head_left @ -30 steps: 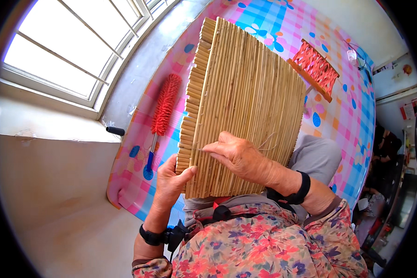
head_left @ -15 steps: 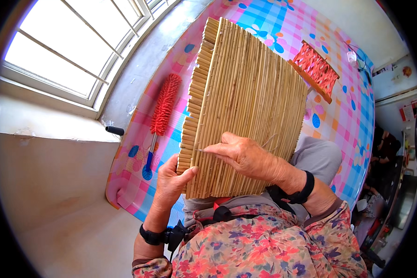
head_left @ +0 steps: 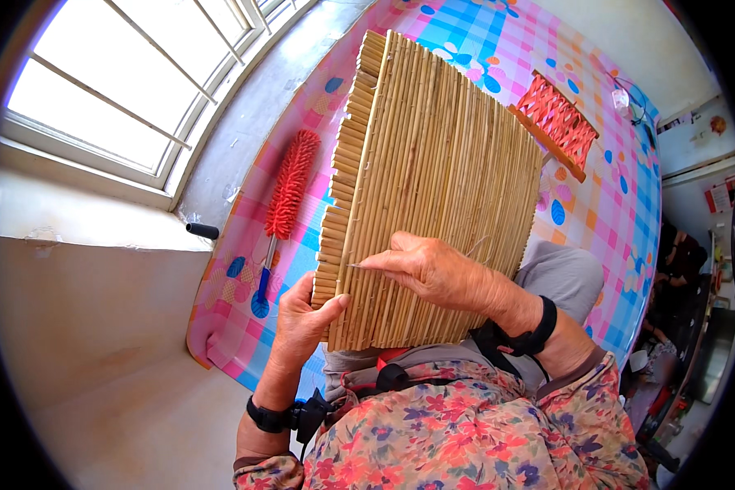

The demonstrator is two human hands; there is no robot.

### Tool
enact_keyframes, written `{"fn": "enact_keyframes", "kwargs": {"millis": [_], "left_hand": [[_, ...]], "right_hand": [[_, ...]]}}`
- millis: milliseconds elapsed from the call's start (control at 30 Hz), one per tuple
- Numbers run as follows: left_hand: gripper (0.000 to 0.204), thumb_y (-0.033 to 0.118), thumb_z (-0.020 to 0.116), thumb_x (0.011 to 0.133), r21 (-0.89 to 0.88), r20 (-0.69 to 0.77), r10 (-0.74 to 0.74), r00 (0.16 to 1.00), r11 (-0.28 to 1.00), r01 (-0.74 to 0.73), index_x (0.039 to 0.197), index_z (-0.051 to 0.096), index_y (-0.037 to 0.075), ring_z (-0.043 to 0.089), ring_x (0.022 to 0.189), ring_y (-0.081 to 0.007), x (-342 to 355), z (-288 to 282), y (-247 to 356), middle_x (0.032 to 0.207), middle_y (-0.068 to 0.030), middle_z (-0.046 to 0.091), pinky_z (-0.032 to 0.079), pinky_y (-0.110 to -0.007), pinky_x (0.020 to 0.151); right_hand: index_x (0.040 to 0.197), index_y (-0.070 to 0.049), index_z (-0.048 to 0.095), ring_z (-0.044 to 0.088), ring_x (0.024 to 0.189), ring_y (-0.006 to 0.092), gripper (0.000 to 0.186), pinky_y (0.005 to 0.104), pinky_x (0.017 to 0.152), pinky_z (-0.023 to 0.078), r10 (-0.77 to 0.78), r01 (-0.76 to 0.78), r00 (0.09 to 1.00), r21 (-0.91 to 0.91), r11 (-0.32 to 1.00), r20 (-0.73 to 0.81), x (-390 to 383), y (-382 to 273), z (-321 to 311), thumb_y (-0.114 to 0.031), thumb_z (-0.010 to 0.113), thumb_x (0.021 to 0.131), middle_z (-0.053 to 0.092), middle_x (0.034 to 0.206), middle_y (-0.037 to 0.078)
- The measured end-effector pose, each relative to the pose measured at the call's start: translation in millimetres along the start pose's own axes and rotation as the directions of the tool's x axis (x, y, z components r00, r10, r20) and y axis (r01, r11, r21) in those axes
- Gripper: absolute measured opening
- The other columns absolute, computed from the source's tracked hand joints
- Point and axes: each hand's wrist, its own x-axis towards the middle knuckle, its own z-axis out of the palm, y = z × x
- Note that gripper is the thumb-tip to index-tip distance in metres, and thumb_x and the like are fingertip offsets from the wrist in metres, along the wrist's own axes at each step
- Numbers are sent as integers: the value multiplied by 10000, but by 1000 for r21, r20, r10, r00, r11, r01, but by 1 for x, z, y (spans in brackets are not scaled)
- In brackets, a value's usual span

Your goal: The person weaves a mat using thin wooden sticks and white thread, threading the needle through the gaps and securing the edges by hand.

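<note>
A large panel of straw-coloured reed stalks (head_left: 441, 171), laid side by side, leans up from my lap. A row of cut stalk ends (head_left: 345, 147) runs along its left side. My left hand (head_left: 304, 317) grips the panel's lower left edge, thumb on the front face and the other fingers behind, hidden. My right hand (head_left: 433, 273) lies over the lower part of the panel, thumb and forefinger pinching a thin needle (head_left: 354, 265). The needle's tip points left at the edge strip. Beside the right hand a fine loop of thread (head_left: 478, 243) stands off the stalks.
A red fluffy duster (head_left: 292, 184) with a blue handle lies on the checked, flowered cover (head_left: 335, 86) to the left. Beyond the panel at right is a wooden frame with red woven strips (head_left: 557, 118). A barred window (head_left: 131, 82) is at upper left. Other people (head_left: 679, 257) are at far right.
Almost nothing differs. The right hand and needle stay at the panel's left edge, with only a slight shift of the right wrist and the thread loop.
</note>
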Motion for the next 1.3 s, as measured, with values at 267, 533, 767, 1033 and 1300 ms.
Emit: {"fn": "enact_keyframes", "kwargs": {"millis": [267,533,767,1033,1300], "left_hand": [[281,40,648,796,89,-2,50,999,995,-49,1048,542,-25,566,795,-63,-3,2,1,904,-35,616,480,-226,707],[325,3,614,800,211,-4,101,995,972,-98,1105,510,-40,585,826,-86,-14,22,14,951,-55,624,480,-229,721],[328,4,620,772,615,222,492,842,600,-513,1077,505,-39,638,760,-283,-7,63,21,848,-177,619,493,-330,664],[292,41,596,739,643,561,442,700,299,-705,1015,510,5,565,704,-278,4,99,-20,782,-125,552,474,-370,602],[347,77,559,743,566,738,282,613,235,-790,1060,498,-52,560,793,-259,-8,102,-15,858,-126,526,472,-340,678]], "right_hand": [[1031,-85,633,558,717,321,207,382,632,465,27,-21,996,-72,997,80,8,-10,-11,-89,577,832,518,768,144],[939,-43,633,571,770,370,166,424,683,473,147,-127,984,-177,976,101,2,-35,-23,-116,523,840,540,804,197],[1007,-16,609,573,804,361,222,406,702,474,266,-274,961,-138,952,-70,-51,-50,-42,-30,522,803,537,831,192],[1065,-27,612,554,755,288,248,338,687,455,470,-468,843,74,881,-261,-143,-9,0,-24,559,823,515,824,139],[1070,-45,619,590,891,274,277,308,755,480,489,-452,820,187,872,-298,-171,-7,24,28,580,805,551,978,135]]}}
